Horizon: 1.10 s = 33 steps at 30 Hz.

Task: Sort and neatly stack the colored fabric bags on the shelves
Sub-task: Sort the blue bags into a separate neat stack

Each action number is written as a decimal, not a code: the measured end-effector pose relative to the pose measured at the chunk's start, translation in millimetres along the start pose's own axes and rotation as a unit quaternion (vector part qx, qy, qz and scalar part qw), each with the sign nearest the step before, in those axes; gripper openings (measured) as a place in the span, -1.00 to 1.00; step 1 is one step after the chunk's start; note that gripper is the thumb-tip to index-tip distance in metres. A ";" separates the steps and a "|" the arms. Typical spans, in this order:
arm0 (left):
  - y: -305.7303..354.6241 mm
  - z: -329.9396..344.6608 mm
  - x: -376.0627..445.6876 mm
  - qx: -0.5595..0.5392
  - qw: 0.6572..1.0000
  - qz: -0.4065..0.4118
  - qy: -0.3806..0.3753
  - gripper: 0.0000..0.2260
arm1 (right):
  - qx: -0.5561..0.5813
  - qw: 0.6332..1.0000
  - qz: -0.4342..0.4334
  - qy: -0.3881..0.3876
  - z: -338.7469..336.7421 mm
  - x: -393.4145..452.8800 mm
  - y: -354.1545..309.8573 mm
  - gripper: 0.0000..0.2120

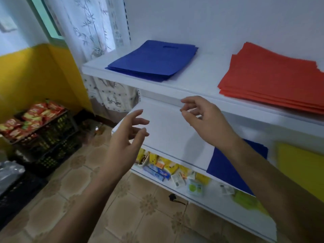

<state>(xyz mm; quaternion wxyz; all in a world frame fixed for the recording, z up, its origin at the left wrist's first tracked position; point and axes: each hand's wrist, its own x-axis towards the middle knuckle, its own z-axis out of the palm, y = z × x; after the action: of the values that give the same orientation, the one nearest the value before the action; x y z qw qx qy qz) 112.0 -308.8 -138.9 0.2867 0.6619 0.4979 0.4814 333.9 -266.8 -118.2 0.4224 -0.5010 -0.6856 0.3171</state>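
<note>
A stack of blue fabric bags point(154, 61) lies on the upper shelf point(196, 79) at the left. To its right on the same shelf lies a stack of orange-red bags point(273, 79). On the middle shelf point(168, 135) a blue bag point(231, 169) lies partly under my right forearm, with a yellow bag point(301, 167) at the far right. My left hand point(129, 135) hovers by the middle shelf's left front corner, fingers loosely spread, holding nothing. My right hand point(201, 118) hangs in front of the upper shelf's front edge, fingers relaxed and empty.
The bottom shelf point(206, 199) holds several small packets and boxes. Black crates point(52, 141) with red snack packs stand on the tiled floor at left, before a yellow wall. A patterned curtain point(98, 32) hangs left of the shelving.
</note>
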 end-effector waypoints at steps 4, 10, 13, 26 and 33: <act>-5.9 -25.7 51.2 -0.016 1.000 0.025 0.000 -0.66 | -0.040 0.998 0.040 0.005 -2.7 51.1 -13.6 -0.71; -30.6 -51.4 163.5 0.020 0.998 0.063 0.017 -0.77 | -0.153 0.980 0.114 -0.051 -13.0 134.8 -3.9 -0.51; -46.0 -71.3 221.1 0.089 0.993 0.077 0.006 -0.79 | -0.192 0.966 0.154 -0.080 -22.4 166.5 -0.5 -0.47; -89.7 -75.0 365.2 0.359 0.901 0.006 -0.244 -0.58 | -0.282 0.922 0.266 -0.014 -14.5 270.1 17.4 -0.36; -103.7 -59.0 368.8 0.398 0.862 0.117 -0.291 -0.54 | -0.145 0.928 0.316 0.137 -8.3 268.1 24.6 -0.46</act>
<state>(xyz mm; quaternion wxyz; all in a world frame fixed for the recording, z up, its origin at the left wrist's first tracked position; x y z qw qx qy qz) 32.8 65.4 -76.2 0.0727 0.8830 0.4601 0.0578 313.8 -3.4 -65.6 0.3126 -0.7860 -0.4656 0.2602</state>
